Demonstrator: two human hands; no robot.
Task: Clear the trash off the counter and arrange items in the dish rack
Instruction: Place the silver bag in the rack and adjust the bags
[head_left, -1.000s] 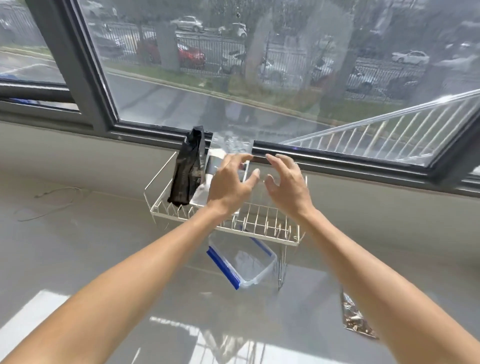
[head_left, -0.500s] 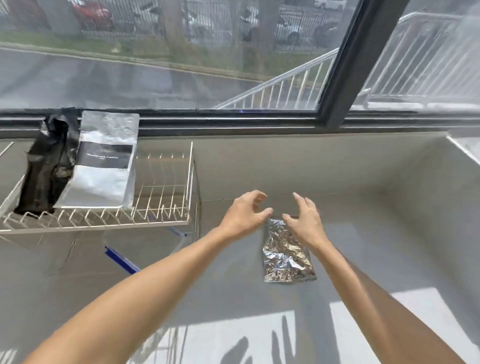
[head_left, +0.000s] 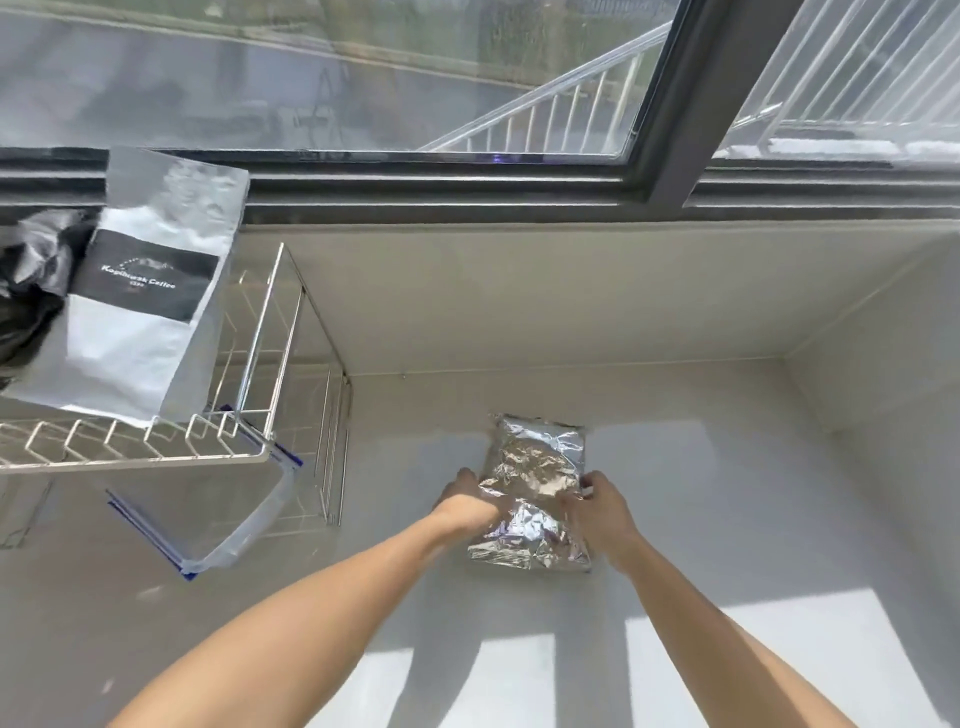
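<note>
Both hands have closed in: left hand (head_left: 470, 501) and right hand (head_left: 602, 512) grasp foil pouch (head_left: 535, 467) sides, long axis pointing away.

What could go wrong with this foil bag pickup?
1. Both hands, left hand and right hand, only hold the crinkled foil bag at its side edges; it may slip or buckle on lifting.
2. The rack already holds a coffee bag leaning back; adding another could knock it over.

One foil packet (head_left: 532, 488), one coffee bag (head_left: 135, 306), one black bag (head_left: 31, 291), one rack (head_left: 249, 415), one zip bag (head_left: 208, 519).
</note>
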